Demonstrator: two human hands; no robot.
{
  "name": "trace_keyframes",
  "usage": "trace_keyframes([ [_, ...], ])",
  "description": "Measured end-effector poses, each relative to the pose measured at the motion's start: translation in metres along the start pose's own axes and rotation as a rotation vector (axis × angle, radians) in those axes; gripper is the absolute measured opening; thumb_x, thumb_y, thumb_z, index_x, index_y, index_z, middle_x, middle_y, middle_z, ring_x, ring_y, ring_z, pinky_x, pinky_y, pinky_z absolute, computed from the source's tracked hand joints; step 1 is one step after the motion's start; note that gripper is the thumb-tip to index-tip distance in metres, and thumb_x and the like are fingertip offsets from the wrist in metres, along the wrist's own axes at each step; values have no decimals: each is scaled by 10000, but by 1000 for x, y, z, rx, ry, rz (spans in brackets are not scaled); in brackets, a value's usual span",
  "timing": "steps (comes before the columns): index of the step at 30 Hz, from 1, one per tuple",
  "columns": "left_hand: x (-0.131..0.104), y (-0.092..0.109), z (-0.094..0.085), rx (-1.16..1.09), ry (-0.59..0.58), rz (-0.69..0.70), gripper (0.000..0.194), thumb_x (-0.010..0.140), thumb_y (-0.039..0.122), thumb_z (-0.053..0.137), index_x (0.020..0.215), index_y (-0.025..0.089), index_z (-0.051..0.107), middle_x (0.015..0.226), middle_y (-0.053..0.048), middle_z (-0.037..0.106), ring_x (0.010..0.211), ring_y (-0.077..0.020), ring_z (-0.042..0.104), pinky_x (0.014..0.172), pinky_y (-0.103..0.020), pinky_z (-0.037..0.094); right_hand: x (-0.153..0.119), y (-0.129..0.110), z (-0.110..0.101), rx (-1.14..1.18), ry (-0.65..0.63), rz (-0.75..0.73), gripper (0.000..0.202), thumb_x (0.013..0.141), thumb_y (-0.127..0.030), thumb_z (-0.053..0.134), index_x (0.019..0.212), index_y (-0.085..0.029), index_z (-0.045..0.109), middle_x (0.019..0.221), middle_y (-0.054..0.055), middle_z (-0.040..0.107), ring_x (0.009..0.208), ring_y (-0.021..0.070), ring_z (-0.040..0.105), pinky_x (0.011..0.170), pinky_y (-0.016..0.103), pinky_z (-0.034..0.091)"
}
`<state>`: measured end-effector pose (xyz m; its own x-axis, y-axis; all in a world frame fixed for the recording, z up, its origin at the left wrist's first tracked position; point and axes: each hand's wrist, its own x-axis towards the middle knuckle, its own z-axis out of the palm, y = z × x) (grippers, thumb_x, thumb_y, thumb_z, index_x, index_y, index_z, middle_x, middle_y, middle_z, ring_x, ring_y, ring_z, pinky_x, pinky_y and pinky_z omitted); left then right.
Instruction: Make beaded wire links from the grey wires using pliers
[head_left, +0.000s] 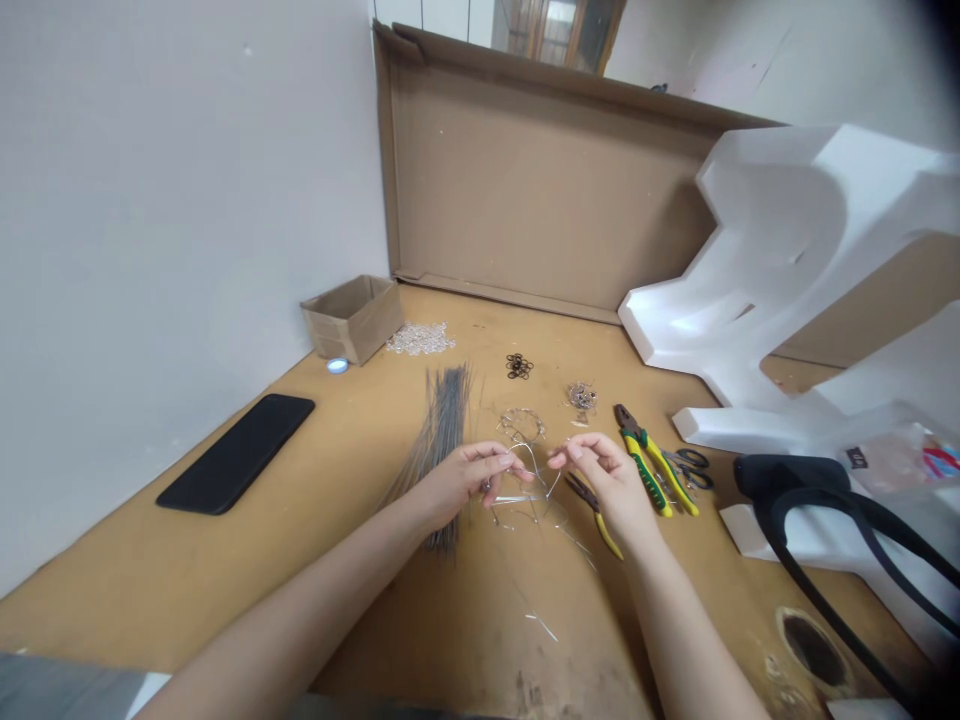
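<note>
My left hand [484, 474] pinches a thin, curved wire [531, 455] above the middle of the table. Facing it, my right hand [600, 470] has its thumb and fingertips together at the other side of the wire. Under my left forearm lies a bundle of straight grey wires [448, 410]. Bent wire pieces [523, 424] are spread on the table around and below the hands. Small pliers with a yellow handle [609, 535] lie partly hidden by my right hand.
Green-and-yellow pliers [652, 460] and scissors [694, 467] lie to the right, near white foam [772, 230] and a black strap-like object [791, 477]. Black rings [518, 366], clear beads [421, 339], a small box [352, 325] and a black phone-like slab [236, 452] are also on the table [360, 600].
</note>
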<state>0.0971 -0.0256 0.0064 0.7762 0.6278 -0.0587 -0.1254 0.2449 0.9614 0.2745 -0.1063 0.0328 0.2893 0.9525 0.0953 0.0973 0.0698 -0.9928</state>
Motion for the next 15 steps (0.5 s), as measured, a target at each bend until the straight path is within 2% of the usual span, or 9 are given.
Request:
trace_keyframes([
  [3, 0, 1, 0, 1, 2, -11, 226, 776, 350, 515, 798, 137, 584, 864, -58, 671, 399, -25, 381, 435, -195, 279, 1, 0, -2, -45, 82, -17, 172, 726, -359, 628, 735, -190, 601, 804, 40, 669, 744, 160, 571, 673, 264, 426],
  [8, 0, -1, -1, 1, -2, -7, 217, 783, 340, 511, 800, 136, 582, 847, -58, 668, 398, -25, 392, 419, -186, 275, 0, 3, -3, 9, 49, -15, 165, 750, -351, 604, 745, -187, 594, 746, 34, 646, 589, 121, 507, 534, 232, 393],
  [12, 1, -3, -3, -61, -10, 22, 217, 801, 324, 490, 823, 130, 585, 826, -66, 667, 414, -35, 416, 419, -184, 294, 0, 6, -4, 97, 58, -62, 130, 785, -319, 571, 747, -194, 572, 720, 15, 618, 588, 111, 502, 536, 225, 390],
  [15, 1, -4, -3, -85, 4, 39, 209, 803, 319, 492, 821, 132, 582, 823, -63, 665, 412, -35, 419, 414, -183, 296, -1, 5, -6, 106, 122, -126, 104, 800, -289, 559, 746, -200, 564, 698, -1, 604, 594, 102, 497, 542, 213, 384],
])
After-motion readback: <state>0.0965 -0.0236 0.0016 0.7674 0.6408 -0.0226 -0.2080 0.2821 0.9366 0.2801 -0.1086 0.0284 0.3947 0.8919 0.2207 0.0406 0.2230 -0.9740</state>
